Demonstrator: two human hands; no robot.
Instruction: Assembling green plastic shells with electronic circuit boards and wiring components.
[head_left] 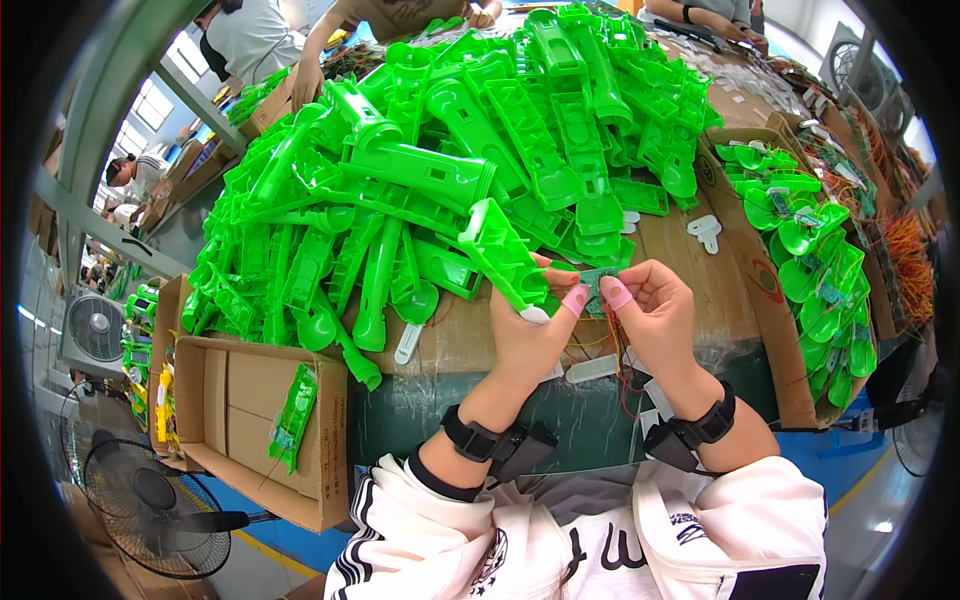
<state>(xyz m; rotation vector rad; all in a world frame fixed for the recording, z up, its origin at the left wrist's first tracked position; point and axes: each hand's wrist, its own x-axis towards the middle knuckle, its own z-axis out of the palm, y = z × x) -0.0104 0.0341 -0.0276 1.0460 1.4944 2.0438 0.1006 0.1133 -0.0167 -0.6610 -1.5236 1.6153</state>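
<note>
A bright green plastic flashlight-shaped housing half [498,250] rests in my left hand [532,345], tilted up to the left across the palm. The fingers are closed round it, and the left thumb, in a pink finger cover, presses the near edge of a small green circuit board [600,276]. My right hand [662,310] pinches the board's other side between a pink-covered thumb and the fingertips. Thin red and yellow wires [622,375] hang below the board toward the table. A white flat piece [535,314] shows at the housing's lower end.
A large heap of green housing halves [420,180] covers the table ahead. An open cardboard box [250,400] at left holds one housing with a board. At right, another carton [775,330] holds wired housings. White flat pieces [592,369] lie nearby. Other people work across the table.
</note>
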